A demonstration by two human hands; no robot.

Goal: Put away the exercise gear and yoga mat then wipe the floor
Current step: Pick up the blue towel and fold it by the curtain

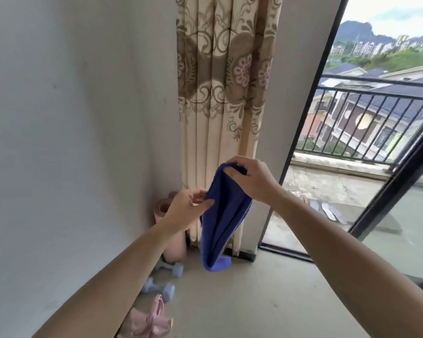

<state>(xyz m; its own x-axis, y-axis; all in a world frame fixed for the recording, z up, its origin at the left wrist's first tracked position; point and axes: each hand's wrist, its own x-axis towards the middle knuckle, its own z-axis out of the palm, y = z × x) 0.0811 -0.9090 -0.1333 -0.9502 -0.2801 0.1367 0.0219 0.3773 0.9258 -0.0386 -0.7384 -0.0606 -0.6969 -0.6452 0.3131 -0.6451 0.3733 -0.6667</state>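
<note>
Our blue cloth (221, 215) hanging in mid-air before the curtain (226, 93), our right hand (250, 178) pinching its top edge, our left hand (186, 209) pinching its left side, rolled pink yoga mat (175, 245) upright in the far corner, pale blue dumbbell (172, 266) at its foot, second dumbbell (159, 289) nearer us on the floor

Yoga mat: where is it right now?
In the head view, the pink yoga mat stands in the corner, left of centre, between the wall and the curtain, partly behind the left hand, with a dumbbell at its foot.
</note>
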